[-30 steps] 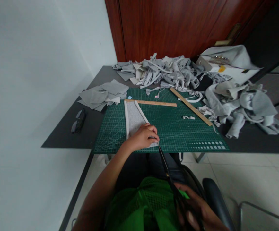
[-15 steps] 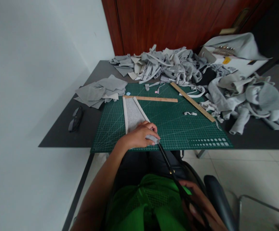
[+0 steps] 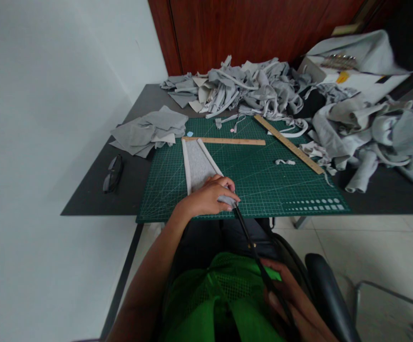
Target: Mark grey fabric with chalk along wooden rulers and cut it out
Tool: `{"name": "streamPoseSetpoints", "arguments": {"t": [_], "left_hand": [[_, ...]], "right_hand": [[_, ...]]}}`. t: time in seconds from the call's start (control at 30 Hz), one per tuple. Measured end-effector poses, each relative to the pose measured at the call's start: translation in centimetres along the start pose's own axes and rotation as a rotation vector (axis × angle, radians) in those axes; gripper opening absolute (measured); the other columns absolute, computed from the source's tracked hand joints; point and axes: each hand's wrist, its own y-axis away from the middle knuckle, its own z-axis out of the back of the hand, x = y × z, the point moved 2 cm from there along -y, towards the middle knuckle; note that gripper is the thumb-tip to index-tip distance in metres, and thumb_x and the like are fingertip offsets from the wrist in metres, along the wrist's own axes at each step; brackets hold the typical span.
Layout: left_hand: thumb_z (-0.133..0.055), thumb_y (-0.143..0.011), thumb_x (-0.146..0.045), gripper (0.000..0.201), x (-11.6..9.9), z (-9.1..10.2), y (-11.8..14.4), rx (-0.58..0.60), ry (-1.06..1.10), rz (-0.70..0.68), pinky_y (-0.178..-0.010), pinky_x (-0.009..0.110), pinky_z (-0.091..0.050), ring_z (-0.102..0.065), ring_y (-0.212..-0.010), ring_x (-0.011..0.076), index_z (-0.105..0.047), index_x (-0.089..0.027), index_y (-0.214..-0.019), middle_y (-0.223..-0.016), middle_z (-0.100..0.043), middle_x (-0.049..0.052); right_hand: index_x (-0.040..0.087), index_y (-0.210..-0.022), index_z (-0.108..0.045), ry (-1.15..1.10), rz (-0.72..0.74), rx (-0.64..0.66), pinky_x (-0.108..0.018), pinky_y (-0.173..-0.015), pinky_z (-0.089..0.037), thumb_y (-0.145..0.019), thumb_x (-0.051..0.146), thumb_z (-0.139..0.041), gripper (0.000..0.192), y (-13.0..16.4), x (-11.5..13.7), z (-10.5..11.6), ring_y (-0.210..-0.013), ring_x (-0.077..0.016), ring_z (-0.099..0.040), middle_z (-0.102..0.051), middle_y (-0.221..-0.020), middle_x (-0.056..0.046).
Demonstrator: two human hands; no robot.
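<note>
My left hand [image 3: 211, 197] is closed on the near end of a grey fabric piece [image 3: 198, 164] with pale strips along both long sides. The piece lies on the green cutting mat [image 3: 263, 183], and some of its near end is hidden under the hand. Low in the view, my right hand [image 3: 288, 297] grips long black scissors [image 3: 244, 225] by the handle end. Their slim blades point up and away, and the tip meets the fabric edge beside my left fingertips. Brass-coloured dots mark the pivot.
One wooden ruler [image 3: 227, 141] lies across the mat, another wooden ruler [image 3: 288, 144] slants at right. Flat grey fabric pieces [image 3: 152, 128] and glasses [image 3: 112, 173] rest at left. Scrap heaps [image 3: 235, 90] line the back, beside a white box [image 3: 352, 80]. A chair armrest [image 3: 329, 294] stands right.
The whole view has shifted slightly, with the table's far items sitting a little higher. Both hands keep their holds, and the scissor tip remains at the fabric edge.
</note>
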Motion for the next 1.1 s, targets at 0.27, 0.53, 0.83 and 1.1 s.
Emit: {"name": "streamPoseSetpoints", "arguments": {"t": [0.27,0.53,0.83,1.1], "left_hand": [[-0.086,-0.079,-0.017,0.031,0.0,0.0,0.0,-0.015,0.009,-0.016,-0.108,0.040,-0.039,-0.054,-0.117,0.0230,-0.081,-0.031,-0.106,-0.119,-0.064,0.001],[-0.086,-0.079,-0.018,0.029,-0.1,0.0,-0.1,-0.005,0.005,-0.002,-0.107,0.041,-0.039,-0.054,-0.117,0.0237,-0.081,-0.031,-0.105,-0.119,-0.064,0.000],[-0.084,-0.080,-0.021,0.029,-0.2,0.1,-0.1,0.027,0.000,0.015,-0.110,0.043,-0.038,-0.053,-0.120,0.0240,-0.081,-0.032,-0.106,-0.123,-0.063,0.001],[-0.085,-0.080,-0.020,0.031,0.0,0.0,-0.1,0.031,0.013,0.005,-0.110,0.041,-0.037,-0.052,-0.120,0.0241,-0.081,-0.032,-0.107,-0.123,-0.062,0.001]], "right_hand": [[0.034,-0.150,-0.052,0.155,0.060,0.119,-0.042,-0.096,-0.058,-0.088,0.068,-0.067,0.073,-0.6,0.0,0.2,-0.113,-0.0322,-0.071,-0.075,-0.122,-0.009],[0.036,-0.150,-0.052,0.050,0.031,0.107,-0.045,-0.100,-0.055,-0.091,0.066,-0.065,0.067,-0.7,-0.6,-0.6,-0.115,-0.0320,-0.070,-0.074,-0.123,-0.010],[0.032,-0.152,-0.052,0.234,0.062,0.005,-0.039,-0.107,-0.055,-0.090,0.069,-0.064,0.074,-0.4,-0.8,0.4,-0.129,-0.0306,-0.065,-0.071,-0.135,-0.009],[0.035,-0.148,-0.058,0.179,0.031,-0.082,-0.032,-0.108,-0.054,-0.090,0.068,-0.064,0.067,0.5,-0.5,-0.6,-0.136,-0.0295,-0.060,-0.068,-0.142,-0.005]]}}
